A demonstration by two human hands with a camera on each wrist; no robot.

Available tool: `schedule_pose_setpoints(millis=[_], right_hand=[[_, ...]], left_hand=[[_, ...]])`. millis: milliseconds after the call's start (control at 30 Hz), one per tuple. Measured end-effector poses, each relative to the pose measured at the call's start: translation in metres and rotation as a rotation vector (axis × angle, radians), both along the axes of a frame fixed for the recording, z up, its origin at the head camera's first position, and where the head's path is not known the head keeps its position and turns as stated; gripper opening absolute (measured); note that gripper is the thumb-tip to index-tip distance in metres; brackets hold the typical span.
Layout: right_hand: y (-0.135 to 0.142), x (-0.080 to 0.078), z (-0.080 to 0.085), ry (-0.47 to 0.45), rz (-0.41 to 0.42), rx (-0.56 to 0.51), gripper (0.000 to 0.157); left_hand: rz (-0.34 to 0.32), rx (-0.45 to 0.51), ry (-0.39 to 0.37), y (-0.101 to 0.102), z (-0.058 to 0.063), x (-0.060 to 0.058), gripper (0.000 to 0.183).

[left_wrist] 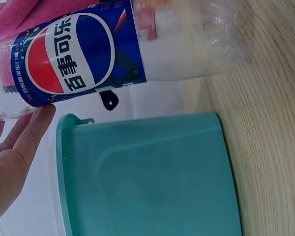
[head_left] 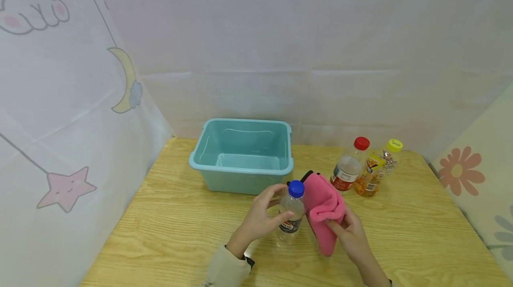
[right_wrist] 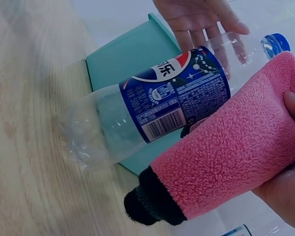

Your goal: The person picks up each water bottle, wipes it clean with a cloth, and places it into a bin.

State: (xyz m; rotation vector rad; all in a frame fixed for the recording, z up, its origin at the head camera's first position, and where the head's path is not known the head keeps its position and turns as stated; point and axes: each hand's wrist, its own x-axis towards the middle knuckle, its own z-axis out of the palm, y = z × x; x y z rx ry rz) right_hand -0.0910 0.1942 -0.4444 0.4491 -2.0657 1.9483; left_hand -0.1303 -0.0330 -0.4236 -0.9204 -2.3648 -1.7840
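Observation:
An upright clear Pepsi bottle [head_left: 291, 209] with a blue cap and blue label stands on the table in front of me. My left hand [head_left: 259, 218] is around its left side, fingers loosely spread and thumb across the front; the left wrist view shows fingertips right at the label's edge. In the right wrist view this left hand [right_wrist: 199, 19] has extended fingers behind the bottle. A folded pink cloth [head_left: 320, 200] with black edging is pinched between the thumb and fingers of my right hand [head_left: 353, 239], close beside the bottle's right side.
A teal plastic tub [head_left: 240, 178] stands at the back, left of the bottle, with nothing visible inside. Right of the cloth are a red-capped bottle [head_left: 348, 169] and a yellow-capped bottle [head_left: 372, 173] with an orange-yellow label. A fabric backdrop [head_left: 248, 55] hangs behind the wooden table [head_left: 168, 233].

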Motion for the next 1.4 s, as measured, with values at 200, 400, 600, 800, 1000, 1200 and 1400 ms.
schedule_pose_setpoints(millis=[200,400,600,800,1000,1200,1400], right_hand=[[-0.001,0.001,0.009,0.016,-0.008,0.007,0.057],[-0.001,0.001,0.017,0.073,-0.012,0.004,0.061],[-0.002,0.0,0.023,0.119,0.016,-0.029,0.062],[-0.005,-0.001,0.027,0.154,0.049,-0.033,0.061],[-0.006,-0.001,0.028,0.148,0.06,-0.007,0.063],[-0.005,-0.005,0.025,0.148,0.109,0.017,0.061],[-0.003,-0.009,0.02,0.111,0.146,0.057,0.058]], left_hand=[[0.001,0.006,0.005,0.0,0.001,0.001,0.054],[-0.013,0.005,0.028,0.0,0.024,0.01,0.05],[-0.018,0.01,0.03,0.0,0.035,0.015,0.047],[-0.015,0.019,0.036,0.0,0.034,0.015,0.047],[-0.016,0.019,0.053,-0.001,0.033,0.015,0.048],[-0.021,0.013,0.048,-0.002,0.034,0.015,0.048],[-0.034,0.01,0.052,-0.003,0.032,0.014,0.047]])
